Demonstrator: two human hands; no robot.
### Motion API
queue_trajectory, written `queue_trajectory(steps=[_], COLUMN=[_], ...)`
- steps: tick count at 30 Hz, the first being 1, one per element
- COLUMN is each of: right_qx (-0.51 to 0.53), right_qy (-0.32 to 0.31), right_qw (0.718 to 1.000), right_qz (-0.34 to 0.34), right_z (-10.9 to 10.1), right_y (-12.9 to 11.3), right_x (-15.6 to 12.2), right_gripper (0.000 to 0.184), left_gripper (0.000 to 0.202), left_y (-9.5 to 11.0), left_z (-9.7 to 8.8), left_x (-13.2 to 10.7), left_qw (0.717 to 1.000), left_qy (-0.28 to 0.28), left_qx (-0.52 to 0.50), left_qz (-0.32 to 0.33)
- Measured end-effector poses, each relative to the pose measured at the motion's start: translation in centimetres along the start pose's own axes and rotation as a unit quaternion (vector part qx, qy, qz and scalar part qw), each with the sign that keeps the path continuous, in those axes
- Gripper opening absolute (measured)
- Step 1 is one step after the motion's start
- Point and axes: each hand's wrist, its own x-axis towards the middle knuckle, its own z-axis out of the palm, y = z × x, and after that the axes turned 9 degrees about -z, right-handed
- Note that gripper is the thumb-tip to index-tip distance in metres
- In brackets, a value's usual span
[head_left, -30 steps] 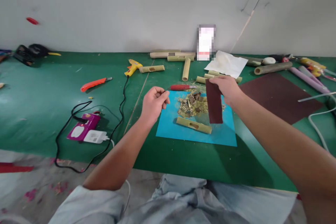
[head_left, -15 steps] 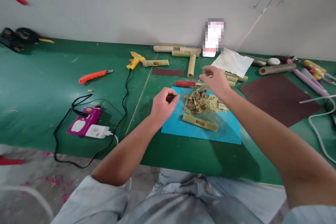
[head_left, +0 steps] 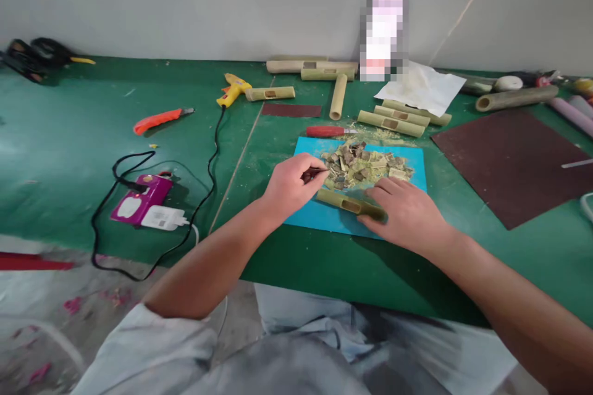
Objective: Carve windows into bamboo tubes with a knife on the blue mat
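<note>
Fingers (head_left: 309,168) of the left hand (head_left: 290,185) are pinched shut on a small dark scrap (head_left: 312,173), probably abrasive paper, though it is too small to confirm. Fingers (head_left: 380,192) of the right hand (head_left: 403,213) lie over the right end of a slotted bamboo tube (head_left: 345,202). Whether they have closed round it cannot be told.

Location: the tube lies flat on the blue cutting mat (head_left: 306,149), just below the left fingertips and touching the right ones. Its slot faces up.

Beyond both sets of fingers:
- 1 heap of bamboo chips (head_left: 365,165) on the mat;
- 1 red-handled knife (head_left: 327,131) at the mat's far edge;
- 3 further slotted tubes (head_left: 391,123) side by side;
- 1 strip of sandpaper (head_left: 291,110) further off, and 1 full sandpaper sheet (head_left: 509,160) well to the right of the right fingers.

Assessment: cutting appears done, since the slot is open and the waste is heaped. The tube sits unlifted, and the scrap is apart from it. Any smoothing of the slot is judged not yet begun.
</note>
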Motion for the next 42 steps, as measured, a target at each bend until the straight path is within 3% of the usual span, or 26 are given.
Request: queue_trajectory(steps=[7,15,21,28,35,42], right_qx=[0.05,0.028,0.037,0.009,0.01,0.013], right_qy=[0.103,0.049,0.067,0.124,0.105,0.092], right_qw=[0.992,0.996,0.995,0.992,0.994,0.996], right_qz=[-0.051,-0.065,-0.062,-0.031,-0.017,-0.005], right_z=[1.2,1.4,2.0,2.0,2.1,1.9], right_y=[0.5,0.1,0.2,0.5,-0.8,-1.2], right_x=[-1.1,-0.8,-0.7,-0.7,-0.9,-1.0], right_gripper=[0.028,0.022,0.01,0.015,0.016,0.015], left_gripper=[0.026,0.028,0.025,0.017,0.017,0.018], left_y=[-0.6,-1.0,-1.4,-1.1,-0.5,0.0], left_z=[-0.9,-1.2,-1.5,-0.6,0.7,1.1], left_x=[0.4,0.6,0.6,0.0,-0.7,-1.1], left_qw=[0.996,0.983,0.985,0.987,0.987,0.99], left_qy=[-0.027,0.015,0.061,0.057,0.01,-0.014], left_qx=[0.082,0.138,0.124,0.101,0.068,0.048], left_qz=[0.03,0.12,0.103,0.113,0.146,0.131])
